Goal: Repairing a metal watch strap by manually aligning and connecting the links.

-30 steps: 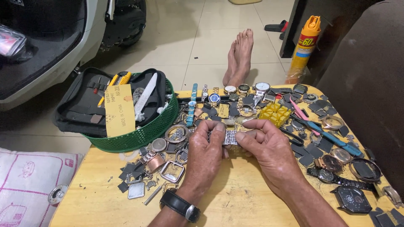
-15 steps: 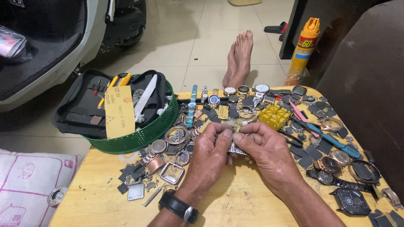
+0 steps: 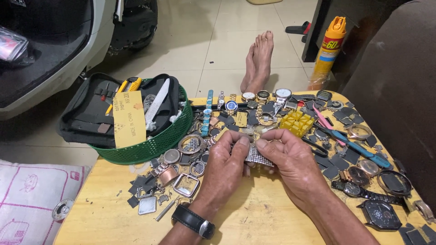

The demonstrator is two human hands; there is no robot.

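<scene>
Landmark = green mesh basket (image 3: 150,145), at far-left edge of yellow table (image 3: 254,218).

Packages/labels: yellow rectangular paper tag (image 3: 129,119) w/ printed text lies across the black tool case (image 3: 86,115) sitting in basket. Orange-yellow spray can (image 3: 328,50) w/ orange cap stands on floor, well right of basket, past table's far edge. Pink-lined white cushion (image 3: 32,199) below-left of basket.

Counts: 2 hands, 1 metal mesh watch band, 1 black wristwatch (image 3: 193,221) on the left wrist. Loose watches, cases, bezels right of basket: too many, overlapping; cannot count. 1 yellow plastic block (image 3: 297,122). 2 bare feet (image 3: 258,59) beyond table.

Hands: left hand (image 3: 225,165) and right hand (image 3: 293,161) both pinch the metal mesh watch band (image 3: 256,157) btwn thumb + forefinger tips, other fingers curled. Band is just right of basket, over table centre, held off surface.

Surface/room: yellow tabletop, scuffed. Pale tiled floor (image 3: 200,41). White scooter body (image 3: 54,68) behind basket; brown sofa (image 3: 399,90) far right.
</scene>
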